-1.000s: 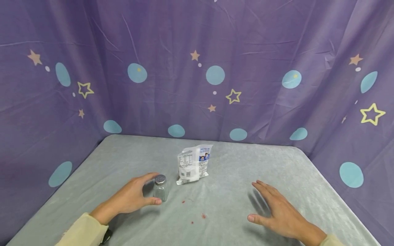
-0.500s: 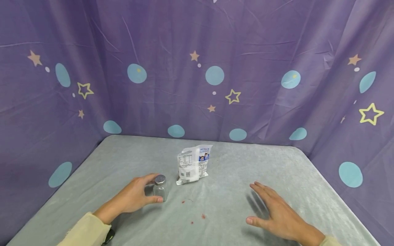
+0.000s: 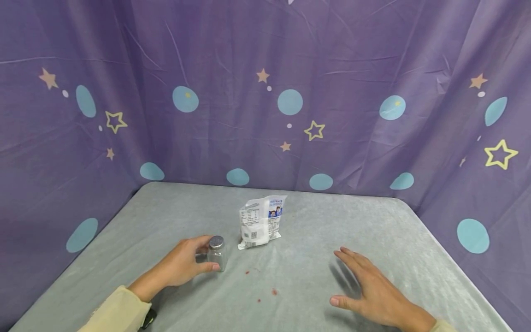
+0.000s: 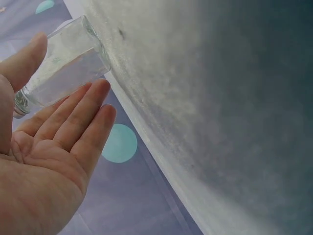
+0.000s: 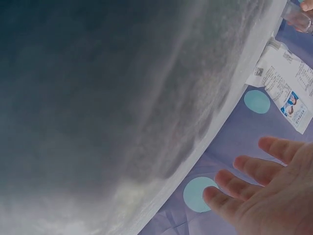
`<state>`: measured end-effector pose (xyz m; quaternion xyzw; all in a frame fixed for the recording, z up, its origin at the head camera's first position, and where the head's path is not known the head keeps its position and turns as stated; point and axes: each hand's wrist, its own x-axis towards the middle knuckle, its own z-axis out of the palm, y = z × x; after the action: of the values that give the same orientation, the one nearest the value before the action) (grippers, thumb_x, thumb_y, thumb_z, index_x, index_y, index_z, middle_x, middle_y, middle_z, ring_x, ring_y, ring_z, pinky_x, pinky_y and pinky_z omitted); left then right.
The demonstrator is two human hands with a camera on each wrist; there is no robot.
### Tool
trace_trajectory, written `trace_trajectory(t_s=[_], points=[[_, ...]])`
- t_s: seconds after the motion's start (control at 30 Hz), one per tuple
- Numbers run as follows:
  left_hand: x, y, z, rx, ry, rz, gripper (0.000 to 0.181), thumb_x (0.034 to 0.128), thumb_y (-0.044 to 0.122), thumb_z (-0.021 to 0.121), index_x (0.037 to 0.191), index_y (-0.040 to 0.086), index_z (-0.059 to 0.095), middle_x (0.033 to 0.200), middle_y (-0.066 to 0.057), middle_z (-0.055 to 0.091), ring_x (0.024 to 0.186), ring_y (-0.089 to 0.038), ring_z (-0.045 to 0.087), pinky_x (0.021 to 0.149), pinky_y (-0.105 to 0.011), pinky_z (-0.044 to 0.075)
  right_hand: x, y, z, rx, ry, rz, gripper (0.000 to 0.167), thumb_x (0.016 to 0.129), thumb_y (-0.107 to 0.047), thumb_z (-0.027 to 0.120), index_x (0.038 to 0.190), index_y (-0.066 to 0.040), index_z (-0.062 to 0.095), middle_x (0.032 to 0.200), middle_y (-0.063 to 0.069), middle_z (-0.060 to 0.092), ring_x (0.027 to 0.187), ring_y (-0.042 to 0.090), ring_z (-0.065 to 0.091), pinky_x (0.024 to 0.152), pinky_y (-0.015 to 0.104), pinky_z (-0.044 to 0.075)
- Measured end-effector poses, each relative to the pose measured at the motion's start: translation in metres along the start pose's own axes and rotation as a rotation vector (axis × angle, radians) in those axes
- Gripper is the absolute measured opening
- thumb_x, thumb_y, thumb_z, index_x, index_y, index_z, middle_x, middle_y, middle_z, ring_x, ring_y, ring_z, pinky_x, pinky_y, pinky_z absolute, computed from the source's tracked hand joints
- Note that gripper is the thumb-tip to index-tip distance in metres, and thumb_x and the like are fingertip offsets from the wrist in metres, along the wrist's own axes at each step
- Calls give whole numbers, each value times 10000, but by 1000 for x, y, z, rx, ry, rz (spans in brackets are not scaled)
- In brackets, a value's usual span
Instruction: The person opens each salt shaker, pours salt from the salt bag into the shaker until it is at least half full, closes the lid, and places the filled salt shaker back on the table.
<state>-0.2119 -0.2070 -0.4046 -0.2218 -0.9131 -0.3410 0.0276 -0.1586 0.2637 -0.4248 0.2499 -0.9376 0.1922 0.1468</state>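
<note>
A glass shaker (image 3: 217, 259) with a perforated metal cap stands upright on the cloth-covered table in the head view. My left hand (image 3: 182, 261) holds it from the left: the thumb lies across its near side and the fingers reach round the far side. In the left wrist view the clear glass shaker (image 4: 73, 63) sits between thumb and fingers, its cap end partly hidden by the thumb. My right hand (image 3: 375, 290) hovers at the right, fingers extended and thumb spread, holding nothing. The right wrist view also shows these extended fingers (image 5: 252, 171).
A white printed packet (image 3: 259, 222) stands behind and right of the shaker. Small red marks (image 3: 274, 292) dot the grey table cloth (image 3: 307, 258). A purple curtain (image 3: 232, 92) with stars and blue dots hangs along the back and sides.
My left thumb has moved slightly up and inward against the shaker. The right hand has drifted a little left. Shaker and packet have stayed in place.
</note>
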Motion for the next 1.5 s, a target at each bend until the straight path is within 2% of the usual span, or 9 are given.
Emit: trace_trajectory(t_s=[0.2, 0.4, 0.6, 0.93, 1.1, 1.33, 1.5], points=[[1, 1, 0, -19, -18, -27, 570, 828, 277, 861, 1304, 52, 640, 1171, -38, 707, 1051, -257, 706, 925, -453, 550, 0, 0, 0, 5, -7, 0, 967, 785, -681, 772, 1552, -194, 440, 1577, 50, 437, 1388, 322, 466, 1003, 601, 461], [2, 3, -1, 3, -13, -48, 496, 818, 260, 869, 1226, 68, 661, 1108, -6, 712, 1008, -227, 712, 898, -439, 561, -1, 0, 1, 4, -5, -2, 967, 786, -694, 762, 1557, -215, 431, 1577, 46, 438, 1389, 324, 465, 1005, 600, 460], [2, 6, -1, 11, -8, -90, 539, 799, 263, 885, 1236, 42, 662, 1098, -6, 711, 995, -210, 708, 879, -421, 566, -1, 0, 1, 5, -6, -1, 971, 785, -700, 758, 1555, -206, 434, 1576, 55, 438, 1389, 329, 463, 1001, 606, 461], [1, 6, 0, 15, -5, -45, 512, 802, 281, 879, 1207, 49, 667, 1038, 19, 714, 979, -205, 715, 860, -405, 573, 0, -1, 3, -14, 12, -18, 983, 772, -700, 769, 1541, -175, 456, 1564, 52, 455, 1384, 299, 467, 1013, 575, 463], [0, 7, 1, 7, -5, -34, 547, 803, 289, 879, 1240, 43, 663, 1054, 17, 718, 970, -187, 713, 854, -394, 573, 0, 0, 3, -17, 16, -26, 984, 770, -699, 773, 1542, -179, 455, 1558, 56, 462, 1379, 298, 472, 1012, 569, 465], [-1, 12, 4, -12, -30, -57, 583, 804, 288, 879, 1282, 44, 650, 1089, 14, 715, 983, -180, 707, 851, -382, 571, 0, -1, 3, -19, 17, -31, 988, 765, -694, 781, 1534, -159, 467, 1554, 60, 467, 1375, 312, 476, 1011, 573, 463], [0, 14, 5, -13, -40, -73, 539, 799, 280, 884, 1243, 69, 664, 1051, 40, 707, 963, -156, 697, 843, -374, 570, 1, 0, 3, -19, 13, -31, 982, 765, -688, 786, 1540, -182, 458, 1554, 59, 467, 1376, 309, 478, 1004, 578, 469]])
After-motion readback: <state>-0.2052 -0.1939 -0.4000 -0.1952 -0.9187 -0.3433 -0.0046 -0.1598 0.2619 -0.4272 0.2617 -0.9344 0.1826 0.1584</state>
